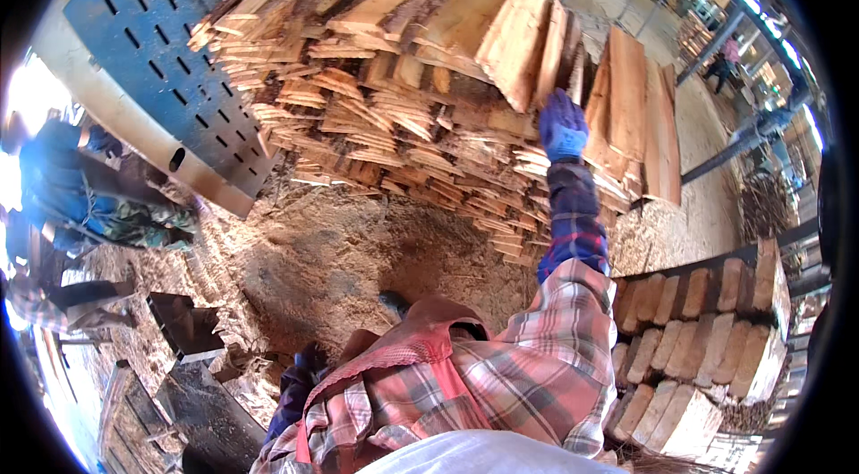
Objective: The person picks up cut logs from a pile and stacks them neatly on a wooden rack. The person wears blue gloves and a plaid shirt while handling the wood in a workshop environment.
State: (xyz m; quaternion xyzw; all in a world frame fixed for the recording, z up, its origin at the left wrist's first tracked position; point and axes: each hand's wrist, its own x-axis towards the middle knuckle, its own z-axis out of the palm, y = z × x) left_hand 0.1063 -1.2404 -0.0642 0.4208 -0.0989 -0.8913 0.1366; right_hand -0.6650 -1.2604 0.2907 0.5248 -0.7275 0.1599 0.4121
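Beyond right hand: tilted boards; stack beneath

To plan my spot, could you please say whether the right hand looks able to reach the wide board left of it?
Likely yes: the right hand is beside the wide board, whose near end looks uncovered.

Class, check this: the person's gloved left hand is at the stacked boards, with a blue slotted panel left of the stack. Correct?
The side is wrong: the head view shows the person's gloved right hand at the stacked boards. The blue slotted panel is indeed left of the stack.
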